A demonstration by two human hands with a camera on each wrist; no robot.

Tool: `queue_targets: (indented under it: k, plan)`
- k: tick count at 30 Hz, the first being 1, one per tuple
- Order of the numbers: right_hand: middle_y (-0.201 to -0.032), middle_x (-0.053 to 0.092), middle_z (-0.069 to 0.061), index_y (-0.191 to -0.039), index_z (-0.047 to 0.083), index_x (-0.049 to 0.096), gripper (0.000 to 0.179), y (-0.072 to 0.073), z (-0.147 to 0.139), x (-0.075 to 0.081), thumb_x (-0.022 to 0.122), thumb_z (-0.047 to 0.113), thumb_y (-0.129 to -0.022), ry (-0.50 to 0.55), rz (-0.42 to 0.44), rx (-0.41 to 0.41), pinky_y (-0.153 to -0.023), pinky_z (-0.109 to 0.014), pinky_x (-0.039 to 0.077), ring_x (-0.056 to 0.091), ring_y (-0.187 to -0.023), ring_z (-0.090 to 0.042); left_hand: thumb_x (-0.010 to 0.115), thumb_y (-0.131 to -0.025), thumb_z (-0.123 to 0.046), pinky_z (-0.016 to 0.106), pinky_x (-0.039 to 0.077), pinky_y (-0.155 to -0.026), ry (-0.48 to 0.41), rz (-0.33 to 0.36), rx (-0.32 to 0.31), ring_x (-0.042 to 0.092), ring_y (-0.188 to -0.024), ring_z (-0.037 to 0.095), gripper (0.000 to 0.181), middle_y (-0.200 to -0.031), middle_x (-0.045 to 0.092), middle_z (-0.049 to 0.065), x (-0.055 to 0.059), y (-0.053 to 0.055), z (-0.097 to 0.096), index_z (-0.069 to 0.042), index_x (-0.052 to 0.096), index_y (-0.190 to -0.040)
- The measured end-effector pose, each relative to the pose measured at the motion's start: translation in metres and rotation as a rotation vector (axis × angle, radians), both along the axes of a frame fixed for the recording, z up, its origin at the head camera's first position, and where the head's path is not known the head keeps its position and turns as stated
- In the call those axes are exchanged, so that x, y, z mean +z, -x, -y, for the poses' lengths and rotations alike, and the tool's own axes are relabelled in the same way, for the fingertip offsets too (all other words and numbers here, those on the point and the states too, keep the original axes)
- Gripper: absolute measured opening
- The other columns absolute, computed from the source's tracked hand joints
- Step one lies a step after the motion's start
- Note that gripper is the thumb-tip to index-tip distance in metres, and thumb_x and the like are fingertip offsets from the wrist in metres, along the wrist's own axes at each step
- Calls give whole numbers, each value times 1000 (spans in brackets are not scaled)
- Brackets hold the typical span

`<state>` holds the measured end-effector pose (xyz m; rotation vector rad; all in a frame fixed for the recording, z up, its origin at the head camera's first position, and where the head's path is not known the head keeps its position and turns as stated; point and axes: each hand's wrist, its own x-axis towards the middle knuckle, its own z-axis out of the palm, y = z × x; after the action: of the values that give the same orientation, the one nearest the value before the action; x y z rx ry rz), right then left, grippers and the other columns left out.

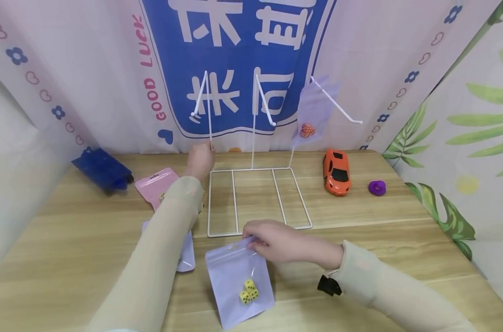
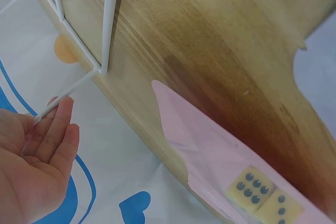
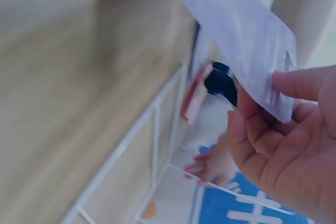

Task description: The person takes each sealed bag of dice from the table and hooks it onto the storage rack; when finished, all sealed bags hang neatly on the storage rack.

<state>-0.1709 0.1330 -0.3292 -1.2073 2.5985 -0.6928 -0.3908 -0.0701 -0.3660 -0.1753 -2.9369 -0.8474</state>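
Note:
My left hand [image 1: 200, 160] grips the left upright of a white wire rack [image 1: 259, 169]; the left wrist view shows the fingers curled round the thin rod [image 2: 68, 90]. With thumb and fingers my right hand [image 1: 274, 240] pinches the top edge of a lilac zip bag [image 1: 230, 276], in front of the rack. Several yellow dice [image 1: 249, 291] show through its front. On the rack's right hook [image 1: 334, 101] hangs another lilac bag [image 1: 315, 108] with orange dice [image 1: 307, 130]. The left hook [image 1: 198, 97] and middle hook [image 1: 264, 101] carry no bag.
Left of the rack lie a pink bag [image 1: 156, 182], a lilac bag [image 1: 187, 253] partly under my left arm, and a dark blue item [image 1: 102, 169]. An orange toy car [image 1: 337, 173] and a small purple ring [image 1: 377, 187] stand on the right. A printed curtain [image 1: 110, 83] hangs behind.

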Motion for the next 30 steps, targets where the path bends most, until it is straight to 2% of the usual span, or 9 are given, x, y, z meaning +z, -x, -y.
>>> queue_targets:
  k: [6,9,15,19,24,27,30]
  plan:
    - [-84,60,1,-90,6,59,5,1,-14,31,57,3,-86,12,-4,-7,-67,-19,47,56,-76,-9,44,-96,-15,42,48,-73,-2,-9,1,58,-83,31,15,-90,62,14,-3,0,3,-4,53,-100]
    - [-87,63,-5,-91,2,60,7,7,-23,49,57,-1,-85,70,-10,-37,-65,-20,49,60,-77,-13,43,-96,-14,42,48,-72,-10,-6,4,58,-84,31,15,-91,61,14,-4,1,3,-4,53,-100]
    - [-87,65,-8,-92,0,61,8,23,-44,97,57,-2,-86,217,-106,-213,-63,-26,50,60,-75,-16,44,-96,-15,44,48,-74,2,0,9,58,-87,34,14,-93,62,16,-4,0,3,-4,53,-99]
    - [-80,61,-9,-89,-4,61,5,32,-55,123,56,-4,-87,342,-154,-311,-56,-23,44,51,-65,-16,43,-96,-15,44,48,-73,8,4,12,58,-88,34,15,-94,62,16,-4,0,2,-5,53,-99]
    - [-72,53,-11,-86,-6,58,6,36,-57,141,53,-5,-88,435,-155,-336,-49,-22,34,41,-54,-14,43,-96,-15,43,48,-72,7,-1,15,59,-86,33,15,-92,62,15,-4,1,2,-4,54,-98]
    - [-77,56,-14,-88,-7,57,8,38,-54,148,51,-2,-90,431,-151,-380,-48,-22,34,42,-54,-16,43,-96,-15,42,49,-72,8,0,13,59,-85,32,15,-91,62,15,-4,2,1,-4,54,-99]
    - [-86,61,-14,-92,-5,58,10,41,-50,152,50,2,-91,408,-146,-439,-51,-23,36,49,-62,-20,44,-96,-15,42,49,-71,9,4,14,59,-85,31,15,-91,62,14,-4,3,1,-4,53,-100]
